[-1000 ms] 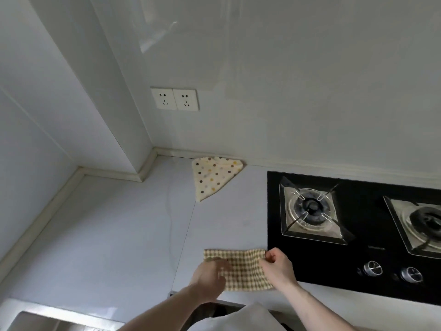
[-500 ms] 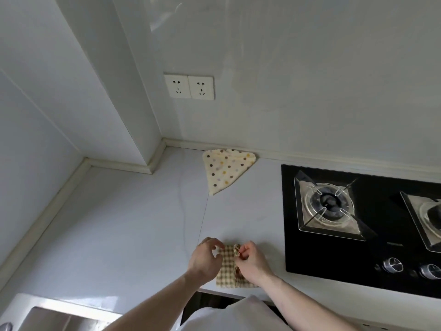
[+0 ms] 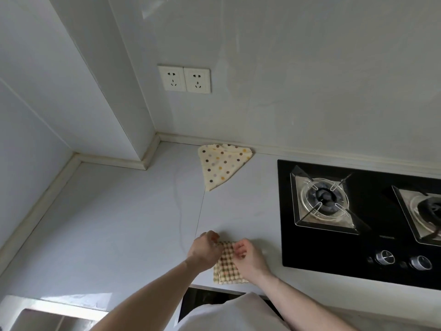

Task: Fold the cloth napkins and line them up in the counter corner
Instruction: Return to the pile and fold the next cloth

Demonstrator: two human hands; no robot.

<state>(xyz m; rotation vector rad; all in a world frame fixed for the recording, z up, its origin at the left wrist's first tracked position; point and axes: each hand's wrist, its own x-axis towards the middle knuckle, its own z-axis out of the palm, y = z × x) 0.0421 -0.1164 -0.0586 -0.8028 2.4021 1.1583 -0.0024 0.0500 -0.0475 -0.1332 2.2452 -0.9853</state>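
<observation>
A brown-and-cream checked napkin (image 3: 226, 266), folded into a narrow strip, lies on the grey counter (image 3: 119, 223) near its front edge. My left hand (image 3: 205, 249) pinches the napkin's far left corner. My right hand (image 3: 248, 255) lies over its right side with curled fingers holding the far edge. A cream polka-dot napkin (image 3: 220, 163), folded into a triangle, lies against the back wall near the counter corner.
A black gas hob (image 3: 358, 218) with two burners and two knobs fills the counter to the right. A double wall socket (image 3: 185, 78) sits above the corner. A sink rim (image 3: 47, 311) shows at the bottom left. A wall column juts out at the corner.
The checked napkin went from a wide strip to a narrow folded one as my hands brought its ends together. The view shifted slightly.
</observation>
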